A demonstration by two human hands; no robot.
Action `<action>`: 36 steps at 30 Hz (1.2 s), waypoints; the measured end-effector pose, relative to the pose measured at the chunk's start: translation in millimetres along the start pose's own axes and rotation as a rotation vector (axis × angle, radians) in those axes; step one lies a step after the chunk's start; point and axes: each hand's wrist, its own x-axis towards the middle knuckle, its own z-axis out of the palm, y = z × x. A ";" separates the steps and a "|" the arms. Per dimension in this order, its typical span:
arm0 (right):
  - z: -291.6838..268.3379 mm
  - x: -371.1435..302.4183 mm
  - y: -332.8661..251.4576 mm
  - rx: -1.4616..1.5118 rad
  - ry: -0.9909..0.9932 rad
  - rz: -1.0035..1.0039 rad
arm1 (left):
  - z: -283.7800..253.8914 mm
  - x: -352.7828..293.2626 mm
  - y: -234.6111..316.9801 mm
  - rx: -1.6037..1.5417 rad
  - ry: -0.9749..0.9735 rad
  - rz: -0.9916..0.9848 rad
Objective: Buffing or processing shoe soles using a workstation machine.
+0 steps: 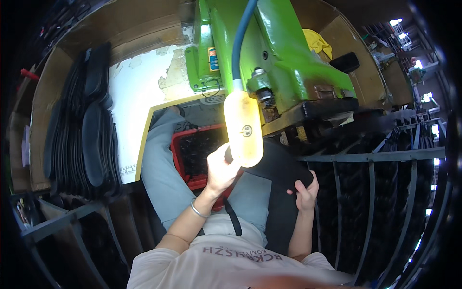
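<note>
A black shoe sole [279,164] is stretched between my two hands in front of the green machine. My left hand [222,169] is closed at its left end, partly covered by the glowing lamp [244,132]. At the rounded right end, my right hand [306,191] grips the edge with the thumb on top. The machine's head [284,53] stands just beyond, with its dark lower arm [313,113] pointing right. Below my left hand, between my knees, sits a red crate [179,166] with dark pieces inside.
Several stacked black soles [94,144] stand on the white table [127,96] at left, whose edge is yellow. Cardboard walls [130,29] surround the tabletop. A yellow cloth [317,43] lies at back right. Metal racks [370,156] with dark contents flank me.
</note>
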 end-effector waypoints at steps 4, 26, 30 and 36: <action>-20.4 13.7 56.6 0.136 -0.116 0.184 | 12.6 2.5 0.0 -0.058 -0.045 0.036; 49.0 87.0 -45.3 -0.043 -0.113 -0.058 | -44.1 -0.4 11.5 -0.012 -0.078 -0.111; 77.8 87.3 -29.3 0.015 -0.211 -0.173 | -78.1 -7.0 4.1 -0.025 0.001 -0.201; 130.3 71.1 -24.4 -0.039 -0.309 -0.300 | -127.3 -20.9 -4.7 -0.202 0.069 -0.326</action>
